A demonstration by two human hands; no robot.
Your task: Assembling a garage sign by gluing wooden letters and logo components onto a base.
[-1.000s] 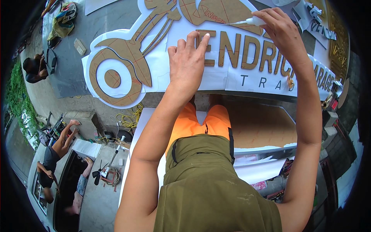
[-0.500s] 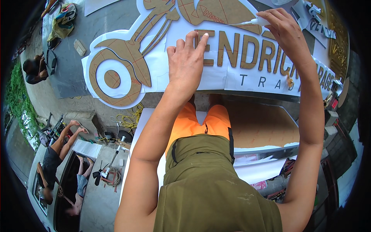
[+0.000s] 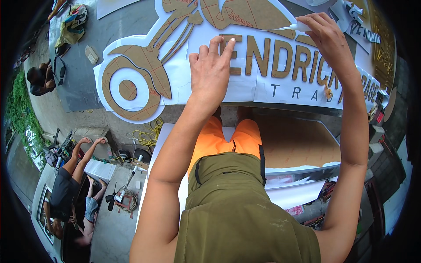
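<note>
My right hand (image 3: 326,35) is closed round a small white squeeze bottle (image 3: 299,27), probably glue. Its thin, needle-like nozzle points left over the top edge of the row of brown letters. My left hand (image 3: 209,72) rests with its fingers apart, fingertips on the first brown block letter (image 3: 236,70), covering part of it. Further brown letters (image 3: 258,55) with red lines run to the right on a white sign board (image 3: 245,90). A brown motorcycle-shaped cutout (image 3: 151,65) lies on the board's left part. My right forearm hides some letters.
The board lies on a grey table (image 3: 116,24). A brown sheet (image 3: 298,140) with a white edge is below, near my legs. Yellow cord (image 3: 151,133) and a fan (image 3: 116,197) are on the left. Several people are there too, one a seated person (image 3: 41,79) beside the table.
My right hand and the bottle have shifted slightly right and down. My left hand stays almost in place. At the lower left, a person in dark clothes has bent lower.
</note>
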